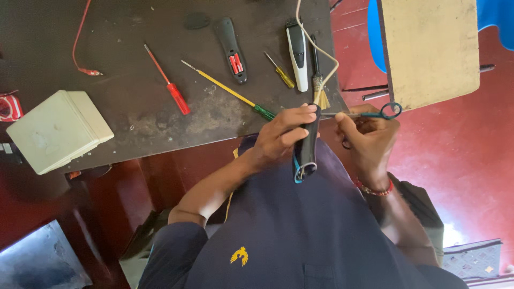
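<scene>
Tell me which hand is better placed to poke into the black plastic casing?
Probably the right hand: its teal-handled metal scissors already point at the top of the black plastic casing, which the left hand grips.

Both hands are raised close together, left hand [281,134] and right hand [369,139] each curled closed.

Dark worktable [134,123]: red-handled screwdriver [168,83], long yellow-shafted screwdriver with green handle [230,92], short yellow-handled screwdriver [281,72], all lying apart. Black remote [231,49] lies back up, red batteries showing; white-and-black hair clipper [297,53] just right of it, small brush [317,72] beside that. Cream plastic box [59,131] at the table's left edge; red wire with clip [80,48] above it.
</scene>
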